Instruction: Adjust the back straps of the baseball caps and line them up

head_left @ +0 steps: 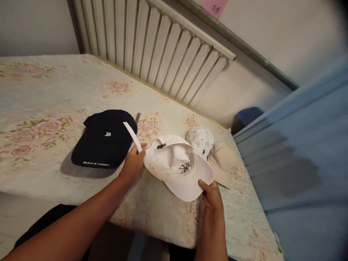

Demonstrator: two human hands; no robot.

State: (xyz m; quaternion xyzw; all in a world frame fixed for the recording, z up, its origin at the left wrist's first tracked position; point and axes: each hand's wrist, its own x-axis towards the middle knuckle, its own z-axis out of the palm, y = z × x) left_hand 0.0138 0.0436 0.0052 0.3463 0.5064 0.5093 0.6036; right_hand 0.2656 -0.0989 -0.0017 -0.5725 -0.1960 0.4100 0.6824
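A white baseball cap lies on the floral bed cover with a dark logo on its front. My left hand is closed on the cap's white back strap, which sticks up and to the left. My right hand pinches the edge of the cap's white brim at the near side. A dark navy cap with white lettering and a grey brim lies just left of my left hand.
Behind the white cap lie a white dotted cap and a beige cap. A white slatted headboard runs along the far side. A blue wall or panel stands to the right.
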